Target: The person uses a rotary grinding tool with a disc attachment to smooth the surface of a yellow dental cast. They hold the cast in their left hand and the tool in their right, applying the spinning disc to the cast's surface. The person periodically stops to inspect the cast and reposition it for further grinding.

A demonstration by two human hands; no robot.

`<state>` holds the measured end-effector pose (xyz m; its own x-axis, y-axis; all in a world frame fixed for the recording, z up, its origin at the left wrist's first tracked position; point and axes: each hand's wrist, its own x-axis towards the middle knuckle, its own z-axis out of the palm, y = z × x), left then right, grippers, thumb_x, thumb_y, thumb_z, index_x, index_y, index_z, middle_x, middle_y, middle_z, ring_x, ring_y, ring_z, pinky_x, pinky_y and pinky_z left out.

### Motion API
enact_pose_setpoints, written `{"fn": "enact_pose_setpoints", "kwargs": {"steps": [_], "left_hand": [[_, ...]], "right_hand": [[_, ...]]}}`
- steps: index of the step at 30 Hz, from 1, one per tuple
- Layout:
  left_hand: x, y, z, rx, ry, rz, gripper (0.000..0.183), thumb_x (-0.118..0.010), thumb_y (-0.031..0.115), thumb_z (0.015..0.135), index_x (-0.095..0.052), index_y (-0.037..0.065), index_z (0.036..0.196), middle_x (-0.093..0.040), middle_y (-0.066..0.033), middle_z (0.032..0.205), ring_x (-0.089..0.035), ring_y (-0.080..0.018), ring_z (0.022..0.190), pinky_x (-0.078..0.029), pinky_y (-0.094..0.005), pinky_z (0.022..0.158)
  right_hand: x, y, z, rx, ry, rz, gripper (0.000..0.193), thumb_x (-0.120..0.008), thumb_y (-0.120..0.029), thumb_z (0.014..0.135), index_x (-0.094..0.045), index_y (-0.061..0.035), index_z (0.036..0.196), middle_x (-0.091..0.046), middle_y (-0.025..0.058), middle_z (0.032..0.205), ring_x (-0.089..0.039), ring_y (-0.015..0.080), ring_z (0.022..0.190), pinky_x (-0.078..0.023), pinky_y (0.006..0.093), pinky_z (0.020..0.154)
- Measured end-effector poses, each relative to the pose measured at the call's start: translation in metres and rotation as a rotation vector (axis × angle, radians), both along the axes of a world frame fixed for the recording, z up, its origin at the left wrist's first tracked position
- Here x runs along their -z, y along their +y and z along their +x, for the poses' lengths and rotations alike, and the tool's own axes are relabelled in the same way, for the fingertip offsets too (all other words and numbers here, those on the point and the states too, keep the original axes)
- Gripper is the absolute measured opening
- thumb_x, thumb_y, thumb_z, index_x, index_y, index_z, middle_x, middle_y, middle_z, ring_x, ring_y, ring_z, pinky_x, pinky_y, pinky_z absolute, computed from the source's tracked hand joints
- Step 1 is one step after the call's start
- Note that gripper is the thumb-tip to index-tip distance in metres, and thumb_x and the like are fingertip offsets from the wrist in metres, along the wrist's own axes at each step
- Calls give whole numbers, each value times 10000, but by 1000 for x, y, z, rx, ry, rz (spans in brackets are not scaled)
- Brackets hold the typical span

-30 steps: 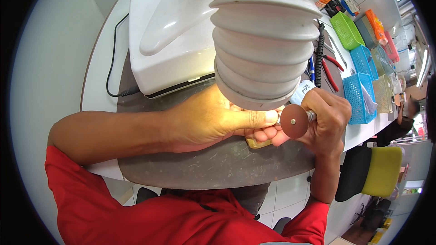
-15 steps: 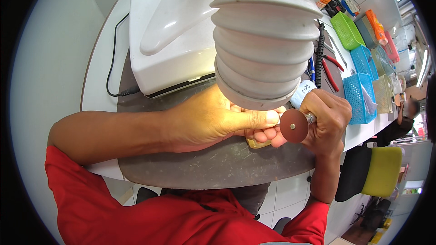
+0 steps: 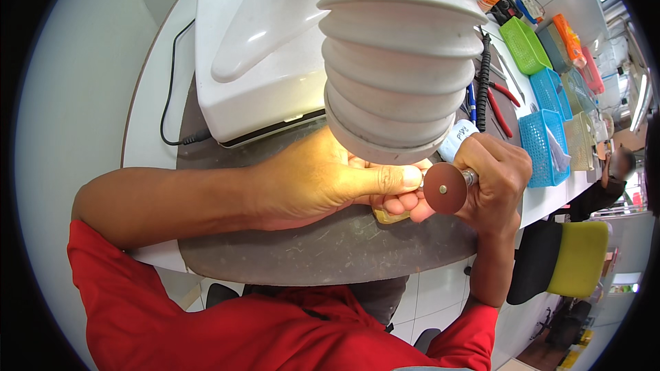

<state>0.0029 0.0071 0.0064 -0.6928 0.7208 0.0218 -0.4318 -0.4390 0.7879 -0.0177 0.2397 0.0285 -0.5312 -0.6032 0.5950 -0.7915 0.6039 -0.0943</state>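
Observation:
My right hand (image 3: 496, 175) is closed round a rotary handpiece whose metal tip (image 3: 471, 177) carries a round reddish-brown disc (image 3: 440, 200). The disc stands at the fingertips of my left hand (image 3: 313, 182). That hand is closed, thumb pressed toward the fingers; a small piece seems pinched at the thumb tip, but disc and fingers hide its kind. Under my left fingers a yellowish block (image 3: 390, 217) rests on the dark mat (image 3: 330, 251). A ribbed white hose (image 3: 402, 62) ends just above my fingertips, where light falls on them. A pale blue labelled object (image 3: 455, 143) lies behind my right hand.
A white machine (image 3: 268, 99) with a black cable (image 3: 170, 82) stands at the back left. Right of the hose lie a coiled black cord (image 3: 484, 82) and red-handled pliers (image 3: 500, 113). Blue baskets (image 3: 543, 151) and a green basket (image 3: 526, 48) line the right side. Another person (image 3: 601, 189) is far right.
Almost nothing differs. The hose and both hands hold their places, and the disc has shifted up very slightly.

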Motion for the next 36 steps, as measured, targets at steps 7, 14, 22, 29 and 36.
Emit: {"fn": "enact_pose_setpoints", "kwargs": {"steps": [7, 14, 22, 29, 36], "left_hand": [[0, 1, -1, 3, 5, 3, 129, -594, 139, 1014, -617, 21, 968, -599, -15, 839, -502, -74, 748, -411, -239, 670], [1, 0, 0, -5, 13, 3, 126, -589, 122, 1011, -605, 29, 929, -571, -8, 807, -497, -78, 742, -401, -245, 665], [-3, 0, 0, 5, -8, 18, 127, -591, 123, 1011, -601, 22, 934, -593, -26, 827, -518, -82, 755, -408, -239, 672], [6, -3, 1, 0, -67, 99, 204, -623, 119, 1004, -588, -10, 1158, -642, -75, 966, -581, -96, 835, -482, -252, 726], [-2, -6, 3, -119, -194, 61, 380, -703, 23, 927, -545, -20, 1270, -629, -101, 1198, -636, -165, 1130, -559, -304, 981]], "right_hand": [[-3, -2, 2, 33, -22, 29, 733, -854, -669, 565, -428, -75, 609, -347, 35, 551, -365, 190, 448, -293, 323, 437], [-5, -3, 4, 88, -21, 11, 774, -825, -730, 516, -425, -73, 604, -348, 26, 550, -364, 182, 451, -297, 317, 439], [-4, 0, 2, 31, -21, 27, 682, -891, -574, 603, -425, -77, 599, -353, 35, 550, -367, 186, 454, -285, 322, 441], [-7, 0, 4, 15, -6, -22, 698, -896, -598, 561, -435, -74, 603, -364, 37, 554, -386, 188, 459, -278, 333, 446], [-5, 0, 6, 96, -19, -21, 743, -877, -665, 505, -458, -60, 610, -369, 24, 549, -353, 181, 469, -282, 323, 446]]}}
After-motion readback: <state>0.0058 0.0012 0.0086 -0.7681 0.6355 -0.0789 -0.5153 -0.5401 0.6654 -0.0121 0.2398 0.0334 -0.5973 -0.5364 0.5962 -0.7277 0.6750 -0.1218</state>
